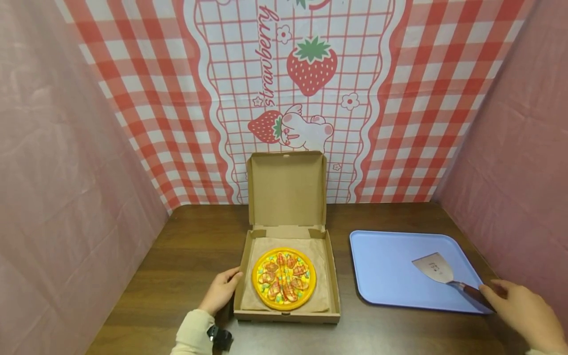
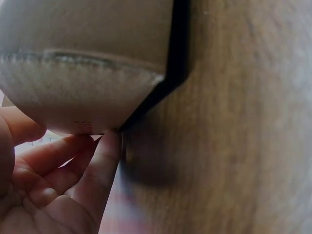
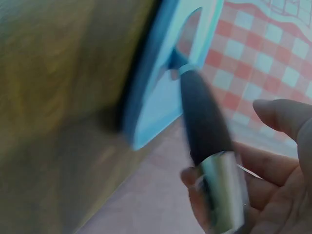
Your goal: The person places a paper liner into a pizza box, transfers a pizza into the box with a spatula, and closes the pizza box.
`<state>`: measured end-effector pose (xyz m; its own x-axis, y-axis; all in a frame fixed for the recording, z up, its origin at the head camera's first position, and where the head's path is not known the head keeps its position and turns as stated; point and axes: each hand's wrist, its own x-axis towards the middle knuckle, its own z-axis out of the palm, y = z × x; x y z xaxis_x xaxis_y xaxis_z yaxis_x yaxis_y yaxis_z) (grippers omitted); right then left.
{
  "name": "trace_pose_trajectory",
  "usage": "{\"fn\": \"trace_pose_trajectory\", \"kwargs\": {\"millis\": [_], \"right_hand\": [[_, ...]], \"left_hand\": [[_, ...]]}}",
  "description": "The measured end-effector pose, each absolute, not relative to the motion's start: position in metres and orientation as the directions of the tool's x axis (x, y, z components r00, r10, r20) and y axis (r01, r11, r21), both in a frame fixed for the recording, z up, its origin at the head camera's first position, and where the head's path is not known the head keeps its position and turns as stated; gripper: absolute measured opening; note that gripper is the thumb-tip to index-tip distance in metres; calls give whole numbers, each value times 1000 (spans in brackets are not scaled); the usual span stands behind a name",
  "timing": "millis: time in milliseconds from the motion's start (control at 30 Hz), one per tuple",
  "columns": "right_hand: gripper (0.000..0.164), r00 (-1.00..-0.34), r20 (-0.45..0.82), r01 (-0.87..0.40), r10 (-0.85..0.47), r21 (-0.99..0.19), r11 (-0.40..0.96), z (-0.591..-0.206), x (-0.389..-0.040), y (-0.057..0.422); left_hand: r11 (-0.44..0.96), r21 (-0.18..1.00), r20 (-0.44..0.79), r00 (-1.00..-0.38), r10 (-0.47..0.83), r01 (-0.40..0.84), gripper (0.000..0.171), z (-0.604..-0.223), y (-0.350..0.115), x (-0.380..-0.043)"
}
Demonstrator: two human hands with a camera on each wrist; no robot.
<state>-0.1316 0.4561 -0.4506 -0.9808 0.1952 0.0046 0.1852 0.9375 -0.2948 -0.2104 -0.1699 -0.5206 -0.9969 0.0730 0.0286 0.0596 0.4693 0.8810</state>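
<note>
My left hand (image 1: 221,292) touches the outer left wall of a cardboard pizza box (image 1: 330,281) with its fingertips (image 2: 108,146). The box lid stands raised at the back. Inside, on brown paper, lies a round toy pizza (image 1: 284,278) with a yellow rim. On the right, a metal spatula (image 1: 435,268) lies on a blue tray (image 1: 381,276), its dark handle (image 3: 204,117) reaching past the tray's edge. Around that handle is my right hand (image 1: 525,308), its thumb held apart and its fingers behind the handle. Whether those fingers touch the handle is unclear.
The wooden table (image 1: 195,241) carries the box and tray, with a strip of wood between them. A strawberry-printed checkered cloth (image 1: 399,123) hangs behind, and pink cloth walls (image 1: 514,197) stand at both sides.
</note>
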Motion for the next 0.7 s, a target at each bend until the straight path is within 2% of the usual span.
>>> {"fn": "trace_pose_trajectory", "kwargs": {"millis": [167,367,500,700], "right_hand": [[57,-975,138,117,174,-345,931,-439,-143,431],[44,-941,319,-47,112,-452,891,-442,-169,389],[41,-935,345,-127,77,-531,838,-442,-188,358],[48,-939,335,-161,73,-619,769,-441,-216,313]], "left_hand": [[453,890,24,-997,72,54,38,-518,-170,-211],[363,931,11,-998,68,35,41,-512,-173,-214],[365,930,26,-997,70,50,42,-505,-176,-220],[492,865,84,-995,49,98,48,-491,-183,-235]]}}
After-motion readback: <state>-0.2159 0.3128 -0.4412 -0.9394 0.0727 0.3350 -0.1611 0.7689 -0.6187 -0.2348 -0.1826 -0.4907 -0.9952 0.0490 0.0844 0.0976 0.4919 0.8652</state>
